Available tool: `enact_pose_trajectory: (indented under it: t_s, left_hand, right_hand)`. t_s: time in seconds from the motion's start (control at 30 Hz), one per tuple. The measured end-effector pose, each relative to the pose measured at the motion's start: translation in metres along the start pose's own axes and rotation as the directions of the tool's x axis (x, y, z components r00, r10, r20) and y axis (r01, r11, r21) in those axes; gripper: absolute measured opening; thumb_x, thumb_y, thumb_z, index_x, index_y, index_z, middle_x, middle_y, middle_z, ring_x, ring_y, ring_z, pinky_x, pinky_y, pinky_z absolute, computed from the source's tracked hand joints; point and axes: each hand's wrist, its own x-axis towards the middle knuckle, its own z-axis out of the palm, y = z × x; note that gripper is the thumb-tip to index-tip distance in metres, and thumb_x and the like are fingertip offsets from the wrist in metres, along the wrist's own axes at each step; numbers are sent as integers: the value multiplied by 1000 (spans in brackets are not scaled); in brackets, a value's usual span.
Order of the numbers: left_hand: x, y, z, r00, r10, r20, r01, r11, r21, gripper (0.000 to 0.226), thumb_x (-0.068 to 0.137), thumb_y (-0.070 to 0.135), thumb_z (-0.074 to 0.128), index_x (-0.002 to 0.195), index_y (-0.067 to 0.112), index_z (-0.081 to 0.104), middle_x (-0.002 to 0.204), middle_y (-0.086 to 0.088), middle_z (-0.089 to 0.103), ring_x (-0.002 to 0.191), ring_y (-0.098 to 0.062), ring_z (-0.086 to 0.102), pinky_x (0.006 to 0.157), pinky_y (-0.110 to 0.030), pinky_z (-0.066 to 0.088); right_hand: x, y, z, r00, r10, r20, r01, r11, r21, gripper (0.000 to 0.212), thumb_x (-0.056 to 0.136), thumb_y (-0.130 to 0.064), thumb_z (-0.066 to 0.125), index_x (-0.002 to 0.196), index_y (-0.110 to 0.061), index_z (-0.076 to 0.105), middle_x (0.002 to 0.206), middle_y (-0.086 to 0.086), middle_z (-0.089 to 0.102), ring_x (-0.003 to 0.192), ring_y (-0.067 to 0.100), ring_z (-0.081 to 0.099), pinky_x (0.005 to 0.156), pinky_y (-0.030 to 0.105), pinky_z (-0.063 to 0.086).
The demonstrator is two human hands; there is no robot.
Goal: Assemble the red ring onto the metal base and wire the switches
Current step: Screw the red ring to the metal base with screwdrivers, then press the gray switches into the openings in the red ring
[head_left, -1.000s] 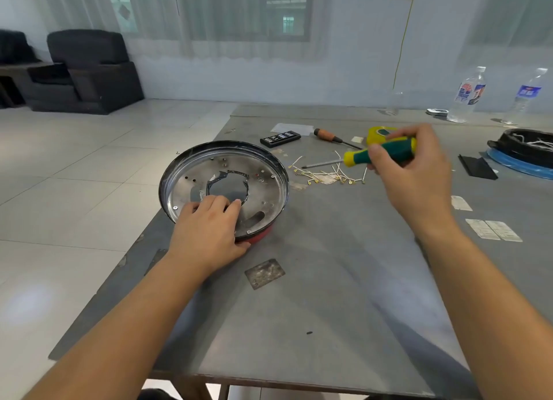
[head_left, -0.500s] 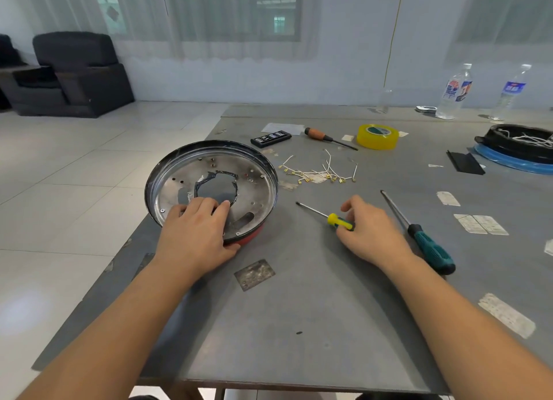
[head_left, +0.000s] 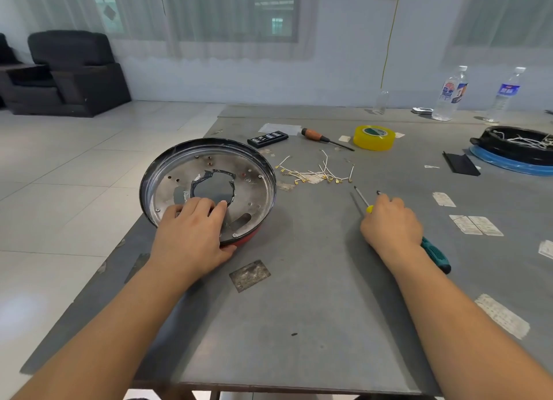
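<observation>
red ring (head_left: pixel 245 240), yellow tape roll (head_left: pixel 374 138)

Open tabletop (head_left: pixel 299 325) near front edge; farther back blocked by loose wires (head_left: pixel 314 173), yellow tape roll (head_left: pixel 374 137), orange-handled screwdriver (head_left: pixel 312 133).

No text is legible. The two clear plastic water bottles (head_left: pixel 449 96) (head_left: pixel 505 96) carry printed labels, and the white paper stickers (head_left: pixel 475 224) on the grey table (head_left: pixel 299 325) bear print, all too small and blurred to read.

Both forearms are bare, with no sleeves, down to the left hand (head_left: pixel 191 235) and right hand (head_left: pixel 390 224).
</observation>
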Motion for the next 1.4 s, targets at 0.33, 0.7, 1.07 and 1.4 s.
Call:
enact_pose_trajectory:
  t_s: [0.33,0.7,1.07,1.4]
  left_hand:
    - [-1,-2,11,997,43,-60,-42,999,26,81,66,57,86,129,10,67,112,-10,69,112,-36,65,87,-50,51]
    - [-6,20,16,973,58,-225,-94,983,-154,88,74,64,77,144,13,59,124,-5,66,122,-29,61,97,-48,50]
    - [-7,74,4,991,-130,-38,-18,149,-989,62,69,56,82,126,37,67,117,17,73,111,-1,68,90,-15,52]
    - [2,74,3,957,56,285,241,-698,-674,98,80,88,34,134,16,70,150,-22,57,140,-41,52,116,-57,43]
  right_hand:
    - [-4,-3,6,999,39,26,-39,999,-17,30,96,-19,50,122,-6,56,125,19,54,117,40,54,88,45,48]
    - [-29,-29,3,889,-457,-17,443,853,277,54,99,-32,57,148,-14,46,137,12,51,127,33,51,105,40,42]
    - [-56,-61,12,880,-475,17,230,458,859,25,104,-19,56,127,-19,66,123,-2,71,112,9,67,99,33,52]
    - [-40,-56,14,939,-276,204,-222,-36,974,26,90,-29,62,114,-26,73,115,9,75,113,30,69,103,50,52]
